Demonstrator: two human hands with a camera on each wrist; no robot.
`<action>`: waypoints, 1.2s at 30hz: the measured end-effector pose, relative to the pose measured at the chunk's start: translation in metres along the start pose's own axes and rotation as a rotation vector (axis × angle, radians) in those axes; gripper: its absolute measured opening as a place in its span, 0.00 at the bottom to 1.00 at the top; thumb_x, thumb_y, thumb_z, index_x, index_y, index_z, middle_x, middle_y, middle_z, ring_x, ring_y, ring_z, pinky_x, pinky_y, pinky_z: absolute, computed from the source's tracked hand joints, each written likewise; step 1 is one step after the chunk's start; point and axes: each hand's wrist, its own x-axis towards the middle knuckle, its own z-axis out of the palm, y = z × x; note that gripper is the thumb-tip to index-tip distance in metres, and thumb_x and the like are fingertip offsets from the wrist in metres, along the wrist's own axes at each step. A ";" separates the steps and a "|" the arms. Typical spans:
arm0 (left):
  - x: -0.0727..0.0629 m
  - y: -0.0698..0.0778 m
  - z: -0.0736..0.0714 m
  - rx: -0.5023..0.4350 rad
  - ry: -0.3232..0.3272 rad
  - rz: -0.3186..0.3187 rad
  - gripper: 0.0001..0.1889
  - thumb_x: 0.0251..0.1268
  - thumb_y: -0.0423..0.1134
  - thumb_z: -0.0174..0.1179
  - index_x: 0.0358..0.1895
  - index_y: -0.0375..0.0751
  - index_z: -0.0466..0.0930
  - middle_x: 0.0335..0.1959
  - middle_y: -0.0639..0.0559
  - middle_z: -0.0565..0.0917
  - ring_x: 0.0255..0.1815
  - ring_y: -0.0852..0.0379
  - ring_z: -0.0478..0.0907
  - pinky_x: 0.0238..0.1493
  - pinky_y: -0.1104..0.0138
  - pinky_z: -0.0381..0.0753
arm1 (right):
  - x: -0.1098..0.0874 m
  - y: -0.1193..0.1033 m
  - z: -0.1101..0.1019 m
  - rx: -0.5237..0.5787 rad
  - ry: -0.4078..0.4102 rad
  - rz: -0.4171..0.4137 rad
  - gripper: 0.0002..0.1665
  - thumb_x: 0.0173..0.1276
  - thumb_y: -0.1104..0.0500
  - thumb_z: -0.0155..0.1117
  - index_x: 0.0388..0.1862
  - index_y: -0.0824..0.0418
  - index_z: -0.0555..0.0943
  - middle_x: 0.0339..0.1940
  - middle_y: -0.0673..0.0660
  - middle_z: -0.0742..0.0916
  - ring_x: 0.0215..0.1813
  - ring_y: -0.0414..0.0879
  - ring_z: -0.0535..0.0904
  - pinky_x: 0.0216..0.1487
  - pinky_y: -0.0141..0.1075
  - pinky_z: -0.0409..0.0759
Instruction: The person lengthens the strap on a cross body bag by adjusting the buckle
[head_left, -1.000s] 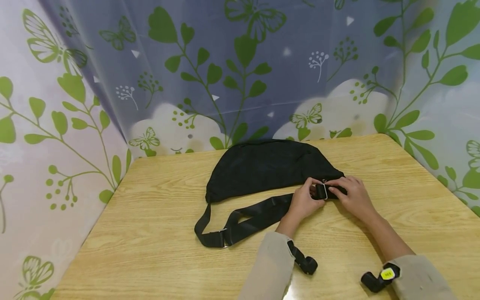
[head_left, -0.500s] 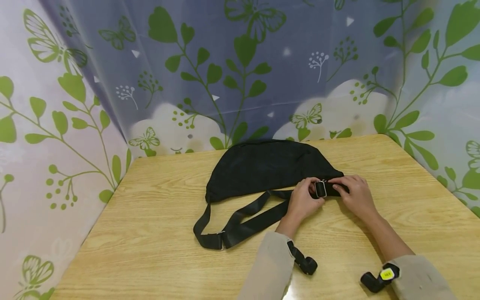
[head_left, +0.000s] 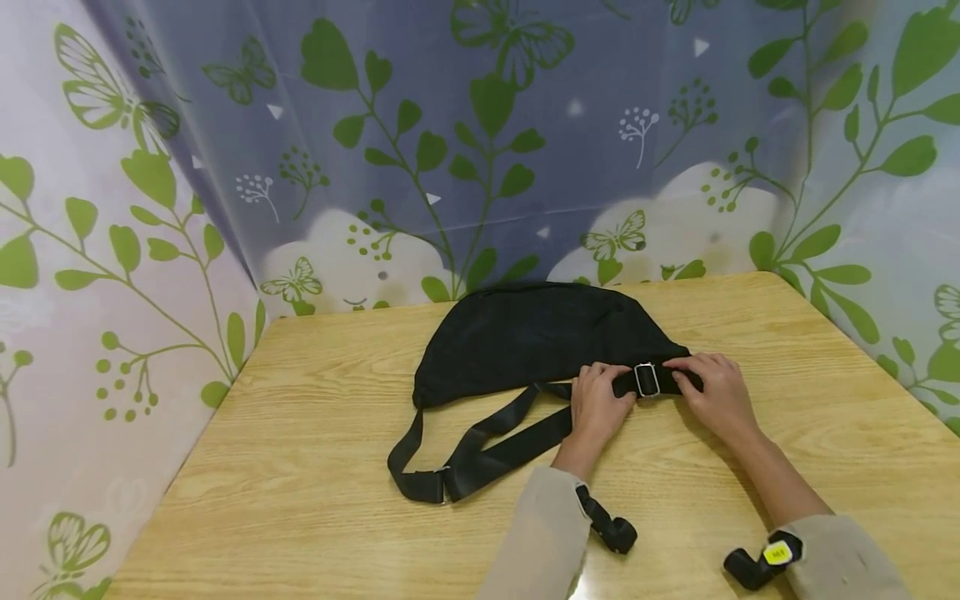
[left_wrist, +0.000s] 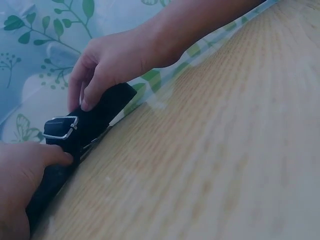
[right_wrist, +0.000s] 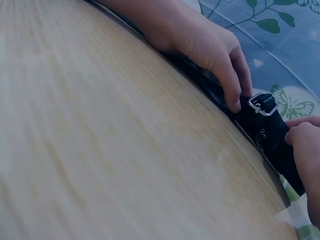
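Observation:
A black waist bag (head_left: 532,342) lies on the wooden table, its strap (head_left: 517,446) looping out in front. My left hand (head_left: 600,404) pinches the strap between thumb and fingers, just left of a silver slide buckle (head_left: 647,380). On the buckle's other side, my right hand (head_left: 716,396) pinches the strap near the bag's right end. The buckle (left_wrist: 61,127) sits exposed between both hands in the left wrist view, with webbing threaded through it. A second metal slider (head_left: 447,485) is on the strap's left bend.
The wooden table (head_left: 300,467) backs onto a curtain (head_left: 555,167) printed with leaves and butterflies, close behind the bag. Black bands (head_left: 611,525) hang at both sleeves, with the right one (head_left: 757,567) carrying a yellow tag.
My left hand has slid left along the strap, off the buckle, which now shows whole. The strap's upper run has parted from the lower one. My right hand has barely moved.

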 end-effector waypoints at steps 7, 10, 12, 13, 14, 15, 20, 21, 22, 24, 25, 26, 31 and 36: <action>0.000 -0.001 -0.001 -0.036 0.011 -0.008 0.11 0.57 0.43 0.64 0.44 0.54 0.84 0.38 0.60 0.80 0.39 0.62 0.73 0.41 0.72 0.67 | 0.002 0.001 0.000 0.043 -0.053 -0.170 0.22 0.51 0.66 0.68 0.47 0.64 0.80 0.43 0.62 0.82 0.48 0.59 0.73 0.52 0.54 0.62; 0.000 -0.001 -0.002 -0.039 0.009 -0.007 0.11 0.58 0.43 0.63 0.45 0.54 0.84 0.38 0.60 0.81 0.39 0.62 0.73 0.41 0.71 0.68 | 0.002 0.000 0.001 0.040 -0.115 -0.218 0.31 0.50 0.56 0.72 0.53 0.65 0.77 0.48 0.62 0.80 0.51 0.59 0.72 0.54 0.55 0.61; -0.001 0.000 -0.003 -0.058 0.008 -0.006 0.11 0.58 0.42 0.63 0.45 0.54 0.84 0.38 0.60 0.81 0.39 0.62 0.73 0.42 0.71 0.69 | 0.001 0.001 0.002 0.015 -0.147 -0.233 0.36 0.48 0.51 0.73 0.55 0.65 0.75 0.49 0.63 0.80 0.52 0.59 0.72 0.54 0.55 0.61; -0.001 0.000 -0.004 -0.068 0.005 -0.006 0.11 0.59 0.41 0.62 0.45 0.54 0.84 0.38 0.60 0.80 0.39 0.62 0.73 0.42 0.71 0.69 | 0.000 0.001 0.002 0.001 -0.158 -0.241 0.37 0.48 0.50 0.73 0.56 0.65 0.75 0.49 0.63 0.80 0.52 0.59 0.72 0.54 0.55 0.61; -0.002 0.000 -0.004 -0.080 0.003 -0.005 0.11 0.59 0.41 0.62 0.45 0.54 0.84 0.38 0.60 0.80 0.39 0.62 0.73 0.42 0.71 0.69 | 0.000 0.001 0.002 -0.013 -0.165 -0.249 0.38 0.47 0.49 0.73 0.56 0.64 0.75 0.49 0.62 0.80 0.52 0.59 0.72 0.54 0.55 0.61; -0.002 0.001 -0.004 -0.093 0.002 -0.004 0.10 0.60 0.40 0.62 0.45 0.54 0.84 0.38 0.60 0.80 0.39 0.62 0.73 0.42 0.71 0.70 | 0.000 0.001 0.002 -0.021 -0.169 -0.257 0.37 0.48 0.49 0.73 0.56 0.64 0.75 0.48 0.62 0.80 0.51 0.59 0.72 0.54 0.55 0.61; -0.003 0.001 -0.005 -0.146 0.000 -0.007 0.09 0.62 0.39 0.59 0.44 0.54 0.84 0.38 0.60 0.79 0.39 0.63 0.73 0.42 0.72 0.70 | 0.000 0.002 0.002 -0.035 -0.151 -0.307 0.34 0.50 0.49 0.71 0.54 0.64 0.76 0.46 0.62 0.81 0.48 0.59 0.73 0.52 0.53 0.63; -0.003 0.001 -0.005 -0.150 0.008 -0.010 0.09 0.63 0.40 0.59 0.44 0.53 0.84 0.38 0.60 0.79 0.39 0.62 0.73 0.41 0.72 0.70 | 0.001 0.002 0.001 -0.034 -0.145 -0.310 0.33 0.50 0.49 0.71 0.53 0.64 0.76 0.46 0.62 0.81 0.48 0.58 0.73 0.52 0.53 0.63; -0.002 0.001 -0.005 -0.144 0.018 -0.017 0.08 0.63 0.40 0.59 0.43 0.53 0.84 0.37 0.60 0.80 0.38 0.62 0.74 0.41 0.71 0.71 | 0.001 0.002 0.001 -0.031 -0.141 -0.309 0.33 0.50 0.50 0.72 0.53 0.64 0.76 0.46 0.62 0.81 0.48 0.58 0.73 0.52 0.53 0.63; -0.002 0.001 -0.006 -0.127 0.044 -0.034 0.07 0.63 0.41 0.59 0.41 0.53 0.84 0.35 0.60 0.80 0.36 0.62 0.74 0.39 0.71 0.71 | 0.001 0.001 0.002 -0.025 -0.136 -0.296 0.34 0.47 0.53 0.73 0.53 0.65 0.76 0.46 0.62 0.81 0.47 0.58 0.74 0.52 0.52 0.63; -0.002 0.001 -0.006 -0.116 0.058 -0.043 0.06 0.62 0.42 0.59 0.39 0.53 0.85 0.34 0.60 0.81 0.35 0.62 0.74 0.37 0.71 0.71 | 0.001 0.001 0.002 -0.023 -0.135 -0.285 0.34 0.46 0.54 0.74 0.53 0.65 0.76 0.46 0.62 0.81 0.47 0.58 0.74 0.52 0.52 0.63; -0.002 0.001 -0.006 -0.105 0.071 -0.051 0.06 0.62 0.42 0.59 0.38 0.52 0.85 0.32 0.60 0.81 0.33 0.61 0.74 0.37 0.70 0.72 | 0.001 0.000 0.002 -0.018 -0.134 -0.277 0.35 0.44 0.56 0.75 0.53 0.65 0.76 0.46 0.62 0.81 0.47 0.58 0.74 0.52 0.53 0.63; -0.001 0.000 -0.005 -0.096 0.105 -0.051 0.05 0.60 0.42 0.61 0.35 0.51 0.86 0.30 0.61 0.82 0.31 0.61 0.74 0.35 0.70 0.71 | 0.001 -0.002 0.002 0.021 -0.117 -0.249 0.38 0.39 0.61 0.77 0.54 0.65 0.76 0.46 0.61 0.81 0.48 0.57 0.74 0.52 0.52 0.64; -0.001 0.000 -0.006 -0.148 0.110 -0.014 0.06 0.61 0.42 0.61 0.37 0.51 0.86 0.32 0.60 0.82 0.33 0.62 0.75 0.36 0.72 0.71 | 0.003 -0.003 0.000 0.063 -0.103 -0.257 0.40 0.36 0.65 0.77 0.55 0.64 0.76 0.47 0.60 0.81 0.48 0.56 0.74 0.51 0.51 0.65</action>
